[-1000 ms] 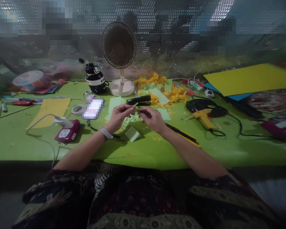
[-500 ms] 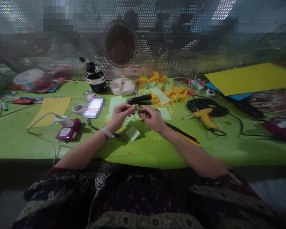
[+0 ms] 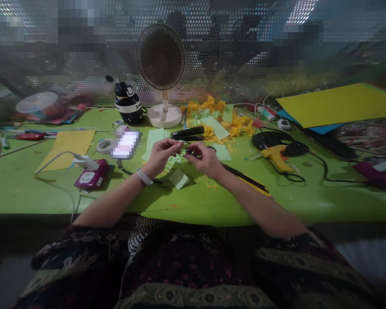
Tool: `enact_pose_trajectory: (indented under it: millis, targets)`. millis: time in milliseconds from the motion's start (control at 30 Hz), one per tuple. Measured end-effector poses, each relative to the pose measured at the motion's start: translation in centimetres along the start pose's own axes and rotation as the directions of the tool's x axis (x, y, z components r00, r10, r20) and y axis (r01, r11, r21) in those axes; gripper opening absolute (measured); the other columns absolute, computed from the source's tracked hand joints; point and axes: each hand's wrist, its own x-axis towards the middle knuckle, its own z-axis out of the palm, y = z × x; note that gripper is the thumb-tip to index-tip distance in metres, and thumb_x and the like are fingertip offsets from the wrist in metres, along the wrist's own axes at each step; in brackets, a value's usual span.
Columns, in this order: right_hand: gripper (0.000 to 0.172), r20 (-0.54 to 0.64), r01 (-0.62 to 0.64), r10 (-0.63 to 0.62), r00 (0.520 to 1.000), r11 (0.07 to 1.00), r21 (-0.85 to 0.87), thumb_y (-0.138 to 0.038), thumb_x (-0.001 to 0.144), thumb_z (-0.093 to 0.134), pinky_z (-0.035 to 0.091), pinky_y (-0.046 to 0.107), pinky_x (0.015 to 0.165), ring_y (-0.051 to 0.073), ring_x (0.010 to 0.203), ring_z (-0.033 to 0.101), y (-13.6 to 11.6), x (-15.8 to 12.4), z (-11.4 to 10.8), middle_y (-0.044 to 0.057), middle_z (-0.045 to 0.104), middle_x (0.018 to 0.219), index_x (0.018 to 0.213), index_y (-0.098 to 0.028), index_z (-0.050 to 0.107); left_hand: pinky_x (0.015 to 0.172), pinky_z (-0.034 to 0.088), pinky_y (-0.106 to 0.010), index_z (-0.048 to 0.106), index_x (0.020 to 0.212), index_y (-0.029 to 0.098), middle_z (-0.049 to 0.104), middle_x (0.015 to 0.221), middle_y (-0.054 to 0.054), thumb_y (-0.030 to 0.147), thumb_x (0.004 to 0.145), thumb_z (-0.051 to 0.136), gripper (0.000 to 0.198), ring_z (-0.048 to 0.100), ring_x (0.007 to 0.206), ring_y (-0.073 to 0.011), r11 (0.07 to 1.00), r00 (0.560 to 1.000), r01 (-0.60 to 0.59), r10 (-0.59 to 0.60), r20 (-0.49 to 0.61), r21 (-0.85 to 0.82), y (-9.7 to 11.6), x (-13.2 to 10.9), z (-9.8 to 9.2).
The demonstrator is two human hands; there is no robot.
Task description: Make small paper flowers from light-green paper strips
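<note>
My left hand (image 3: 164,155), with a pale watch band at the wrist, is closed in a pinch on a small piece of light green paper (image 3: 182,143). Close by on its right, my right hand (image 3: 204,159) is closed too, thumb against fingers; what lies in its pinch is too small and dark to make out. Below the hands is a heap of light green paper scraps (image 3: 173,163), with a folded green paper square (image 3: 179,178) in front. A black stapler (image 3: 188,132) lies just beyond the fingertips.
Behind are yellow-orange paper pieces (image 3: 241,125), a fan (image 3: 164,116) and a dark bottle (image 3: 128,105). A yellow glue gun (image 3: 276,158) lies right, near a long black-and-yellow tool (image 3: 247,178). On the left are a phone (image 3: 126,144), a tape roll (image 3: 104,146) and a purple power adapter (image 3: 91,175).
My hands stay close together with slight finger movement. The right fingertips have shifted a little down and left, and the green paper at the left fingertips shows more plainly.
</note>
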Motion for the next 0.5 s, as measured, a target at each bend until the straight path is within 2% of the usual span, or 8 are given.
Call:
enact_pose_trajectory:
  millis: [167, 300, 500]
  targets:
    - [0.034, -0.021, -0.004, 0.004, 1.000, 0.999, 0.038, -0.053, 0.090, 0.065, 0.057, 0.030, 0.055, 0.016, 0.068, 0.065, 0.16, 0.03, 0.00, 0.003, 0.065, 0.084, 0.097, -0.020, 0.058, 0.057, 0.048, -0.020, 0.078, 0.085, 0.019, 0.076, 0.079, -0.003, 0.036, 0.069, 0.089, 0.025, 0.066, 0.067, -0.0091, 1.000, 1.000, 0.005, -0.005, 0.014, 0.016, -0.08, -0.08, -0.10]
    - [0.037, 0.003, -0.020, 0.019, 1.000, 1.000, 0.015, -0.057, 0.092, 0.061, 0.050, 0.025, 0.045, 0.014, 0.061, 0.065, 0.27, 0.04, -0.04, 0.002, 0.065, 0.084, 0.099, -0.021, 0.058, 0.056, 0.047, -0.021, 0.077, 0.079, 0.018, 0.074, 0.075, -0.003, 0.038, 0.068, 0.089, 0.026, 0.064, 0.064, -0.0090, 0.999, 1.000, -0.002, 0.003, -0.019, 0.041, -0.08, -0.04, -0.13]
    - [0.038, 0.038, 0.004, -0.003, 0.999, 0.999, -0.035, -0.057, 0.095, 0.056, 0.054, 0.029, 0.055, 0.014, 0.061, 0.065, 0.30, 0.09, -0.31, 0.003, 0.067, 0.085, 0.101, -0.020, 0.060, 0.056, 0.048, -0.020, 0.078, 0.081, 0.019, 0.075, 0.077, -0.003, 0.037, 0.069, 0.088, 0.025, 0.064, 0.063, -0.0087, 0.999, 1.000, 0.013, -0.013, -0.010, 0.043, -0.10, -0.07, -0.05]
